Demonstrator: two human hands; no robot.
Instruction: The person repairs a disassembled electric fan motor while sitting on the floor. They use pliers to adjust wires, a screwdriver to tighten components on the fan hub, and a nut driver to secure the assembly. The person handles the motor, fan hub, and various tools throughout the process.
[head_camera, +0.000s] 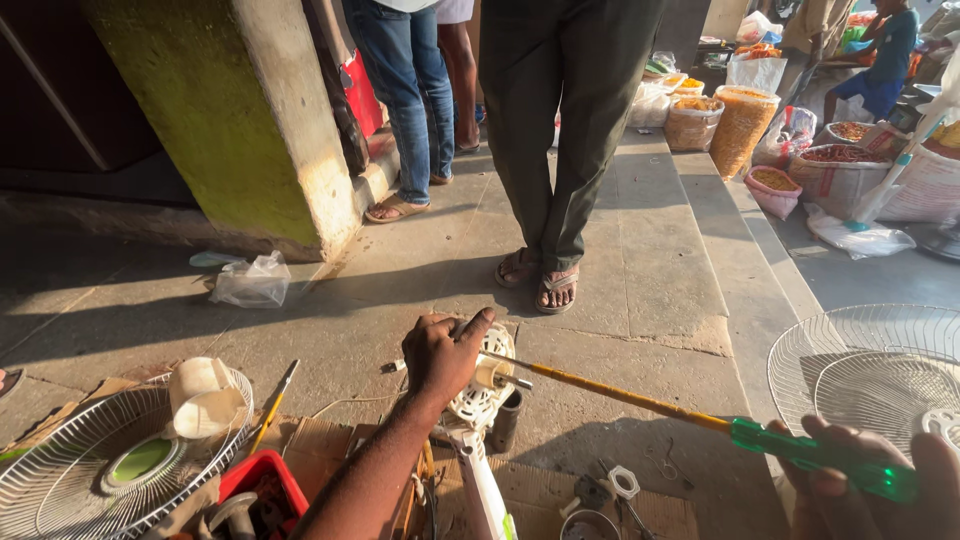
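Long screwdriver at a fan motor head, worked on the pavement.

Far left, a wire fan guard (100, 470) lies flat with a white cap (205, 398) on it; a red tray (262, 478) of parts sits beside it. The left hand (440, 352) steadies the white fan motor head (480, 385), fingers clenched round its housing, thumb raised. The screwdriver (700, 420) runs from its tip by the motor shaft out to the green handle, grasped in the right hand (870, 490). Judgement: keep the shaft in line with the screw, press along the axis, brace the head firmly, since such a long blade may slip off. A second guard (865, 370) lies far right.
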